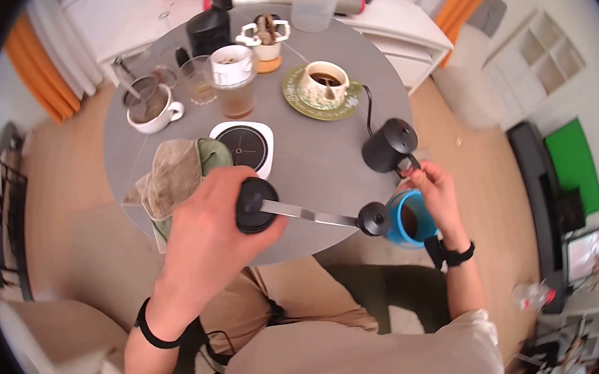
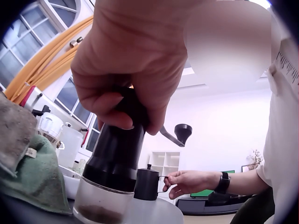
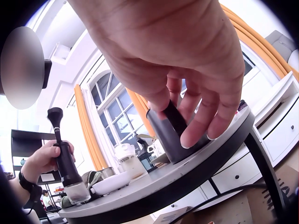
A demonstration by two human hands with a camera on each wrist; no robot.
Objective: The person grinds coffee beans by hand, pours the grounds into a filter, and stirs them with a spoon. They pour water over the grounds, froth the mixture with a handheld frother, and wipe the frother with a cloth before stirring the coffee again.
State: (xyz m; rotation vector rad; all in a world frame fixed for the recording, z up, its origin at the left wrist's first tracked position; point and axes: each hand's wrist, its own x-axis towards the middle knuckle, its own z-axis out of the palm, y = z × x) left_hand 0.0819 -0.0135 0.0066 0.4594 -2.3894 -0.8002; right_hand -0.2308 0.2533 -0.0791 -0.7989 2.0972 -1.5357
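My left hand (image 1: 204, 219) grips the top of a black hand coffee grinder (image 2: 114, 156), whose metal crank with a round knob (image 1: 373, 219) points right. Brown grounds lie in the grinder's clear lower cup (image 2: 100, 205), low over the table. On the right, my right hand (image 1: 437, 194) has its thumb and fingers around the handle (image 3: 174, 118) of a small black kettle (image 1: 388, 145) at the table's edge. A blue cup (image 1: 392, 230) with dark contents shows just below that hand. The grinder's underside is hidden in the head view.
Beside the grinder lie towels (image 1: 177, 170) and a white scale with a black round top (image 1: 244, 145). Farther back are a white mug (image 1: 150, 122), a glass with a white dripper (image 1: 235, 95), a coffee cup (image 1: 325, 86) on a green saucer (image 1: 298, 103), and a black bottle (image 1: 210, 30).
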